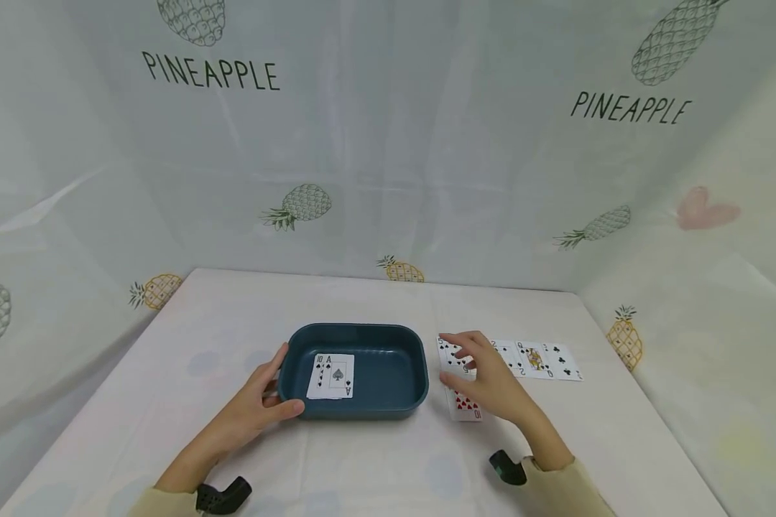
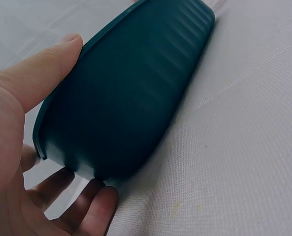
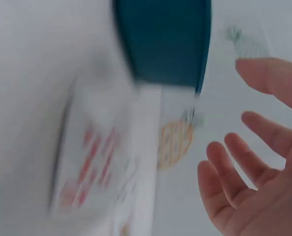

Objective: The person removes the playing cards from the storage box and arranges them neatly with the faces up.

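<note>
A dark blue tray (image 1: pixel 378 410) sits mid-table with two spade cards (image 1: pixel 331 375) lying face up inside, a ten and an ace. My left hand (image 1: pixel 268 391) grips the tray's left end. In the left wrist view its thumb (image 2: pixel 52 61) lies on the rim of the tray (image 2: pixel 136 88) and its fingers (image 2: pixel 89 206) curl at the base. My right hand (image 1: pixel 477 368) is just right of the tray, over a spade card (image 1: pixel 451 352) and a ten of hearts (image 1: pixel 465 406). The blurred right wrist view shows its fingers (image 3: pixel 254 167) spread and holding nothing, with the red card (image 3: pixel 94 167) below them.
More face-up cards (image 1: pixel 537 359) lie in a row to the right of my right hand. The table (image 1: pixel 375 467) has a white cloth, and pineapple-print sheets (image 1: pixel 388 179) wall it in at the back and both sides. Black wrist mounts (image 1: pixel 223 495) show near the front edge.
</note>
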The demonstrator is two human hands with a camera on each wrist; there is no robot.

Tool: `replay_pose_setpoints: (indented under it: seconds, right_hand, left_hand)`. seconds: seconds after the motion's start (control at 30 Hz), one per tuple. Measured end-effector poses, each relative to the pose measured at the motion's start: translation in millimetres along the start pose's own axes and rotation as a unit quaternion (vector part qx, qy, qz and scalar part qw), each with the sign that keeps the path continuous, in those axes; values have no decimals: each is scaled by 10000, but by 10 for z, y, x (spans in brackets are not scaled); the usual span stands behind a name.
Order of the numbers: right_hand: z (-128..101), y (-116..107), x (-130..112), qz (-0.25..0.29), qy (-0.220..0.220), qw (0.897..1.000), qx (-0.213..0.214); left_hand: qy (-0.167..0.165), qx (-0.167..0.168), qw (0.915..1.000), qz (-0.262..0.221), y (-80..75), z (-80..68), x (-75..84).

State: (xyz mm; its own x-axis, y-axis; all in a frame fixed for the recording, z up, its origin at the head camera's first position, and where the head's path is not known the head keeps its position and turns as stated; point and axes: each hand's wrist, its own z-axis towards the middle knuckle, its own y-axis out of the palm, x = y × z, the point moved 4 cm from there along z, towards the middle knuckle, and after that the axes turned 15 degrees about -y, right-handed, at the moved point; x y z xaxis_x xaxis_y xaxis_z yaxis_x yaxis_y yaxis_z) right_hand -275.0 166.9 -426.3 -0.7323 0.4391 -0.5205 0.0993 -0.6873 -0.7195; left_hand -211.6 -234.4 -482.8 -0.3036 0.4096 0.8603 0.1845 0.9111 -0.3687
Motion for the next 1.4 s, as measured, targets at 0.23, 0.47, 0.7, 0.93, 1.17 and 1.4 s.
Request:
replay_pose_setpoints:
  seconds: [0.23,0.47,0.7,0.93,1.17,1.4]
  right_hand:
    - [455,334,-297,568,-136,9983,-41]
    - [756,721,-322,755,-188,9958,-483]
    - [921,884,-273,433,-342,9910,-1221]
    - [957,1031,-240,-322,-497,9783,-1986]
    - [928,1141,-292,-1093,-680,9607,-2458]
    - [892,1204,-309,-1742,-1022,9350,-2916]
  left_hand:
    - [-60,23,10000,-22,-8,2,-9]
    - [-3,17,10000,-50,6,10,-4]
    - [55,-3,10000,-67,6,-10,8]
    - [6,-29,9999,-110,12,-6,4]
    - [-3,-33,9999,-102,3,26,-13]
    - [-10,9,10000,-25,2,11,-17]
